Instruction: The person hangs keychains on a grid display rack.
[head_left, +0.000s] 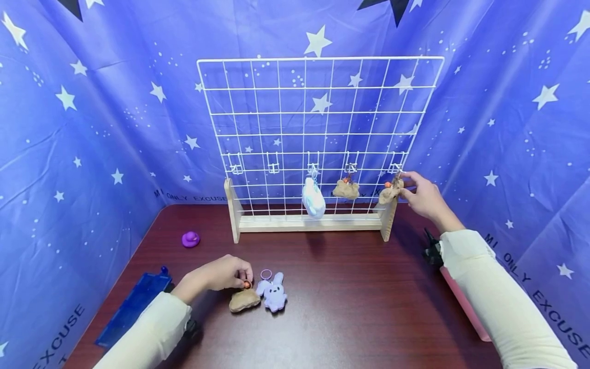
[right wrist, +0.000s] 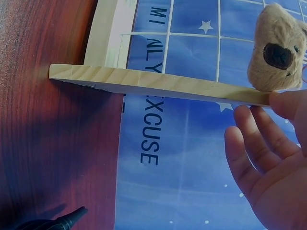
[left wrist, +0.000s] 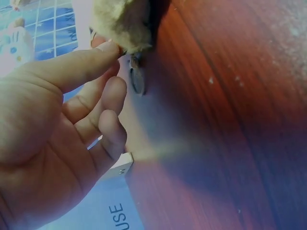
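Observation:
At the right end of the white wire grid (head_left: pixel 338 113), my right hand (head_left: pixel 424 197) pinches a brown plush keychain (head_left: pixel 389 196) just below the end hook (head_left: pixel 395 168). Its dark nose faces the right wrist view, where the plush toy (right wrist: pixel 276 50) is beside my thumb. Down on the table, my left hand (head_left: pixel 226 271) holds another brown plush keychain (head_left: pixel 244 301) by its top, near a small orange ball (head_left: pixel 247 284). Thumb and index finger meet at that plush toy (left wrist: pixel 122 21) in the left wrist view, with a metal ring (left wrist: pixel 137 80) dangling beside it.
A white plush (head_left: pixel 314 200) and a brown plush (head_left: pixel 346 190) hang from middle hooks. A lilac bunny keychain (head_left: pixel 275 297) lies right of my left hand. A purple duck (head_left: pixel 190 239), blue tray (head_left: pixel 131 307), pink object (head_left: pixel 465 305) and black object (head_left: pixel 432 252) stand around.

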{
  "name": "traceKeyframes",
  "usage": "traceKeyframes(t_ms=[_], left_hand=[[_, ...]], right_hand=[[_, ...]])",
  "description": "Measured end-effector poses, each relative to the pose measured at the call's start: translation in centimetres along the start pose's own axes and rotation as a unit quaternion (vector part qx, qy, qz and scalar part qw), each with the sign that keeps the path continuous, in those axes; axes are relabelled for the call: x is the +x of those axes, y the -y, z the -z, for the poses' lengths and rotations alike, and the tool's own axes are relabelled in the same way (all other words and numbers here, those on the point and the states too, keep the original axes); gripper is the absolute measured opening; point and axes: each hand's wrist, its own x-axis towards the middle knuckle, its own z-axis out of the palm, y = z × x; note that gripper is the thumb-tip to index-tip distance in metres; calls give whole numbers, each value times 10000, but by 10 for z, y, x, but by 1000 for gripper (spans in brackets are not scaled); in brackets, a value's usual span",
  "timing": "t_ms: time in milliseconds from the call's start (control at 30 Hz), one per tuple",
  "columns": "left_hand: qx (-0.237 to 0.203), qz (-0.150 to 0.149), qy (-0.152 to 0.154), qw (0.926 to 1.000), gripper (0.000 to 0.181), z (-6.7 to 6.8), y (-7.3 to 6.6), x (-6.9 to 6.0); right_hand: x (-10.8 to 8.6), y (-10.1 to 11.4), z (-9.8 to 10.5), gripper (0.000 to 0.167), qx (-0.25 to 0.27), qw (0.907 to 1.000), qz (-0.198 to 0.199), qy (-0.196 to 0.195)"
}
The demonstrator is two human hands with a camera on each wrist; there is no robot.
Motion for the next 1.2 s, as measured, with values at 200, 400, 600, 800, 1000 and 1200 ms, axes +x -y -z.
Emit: traceKeyframes(t_ms=[200,400,600,800,1000,1200], left_hand=[[-214,1,-59,9998,14,4,2,-3],[-61,-135,-321,9994,16,10,2,-7],[-122,-165,-603,9980,13,16,-1,-9],[-401,-213,-807,9957,14,20,-11,-10],[-476,-376,-1211,9908,15,26,-18,-7],[-413,-283,-1601,9858,15,39,-24,-2]], right_hand=[[-1,-1,0,47,35,10000,-46,54],[-1,-1,0,49,147,9998,-98,132],[-1,-1,0,48,109,9999,-25,98],[0,-1,0,47,77,9999,-22,88],[-1,-2,-1,49,176,9998,-33,109],[-2,-2,-2,47,88,10000,-7,-18]])
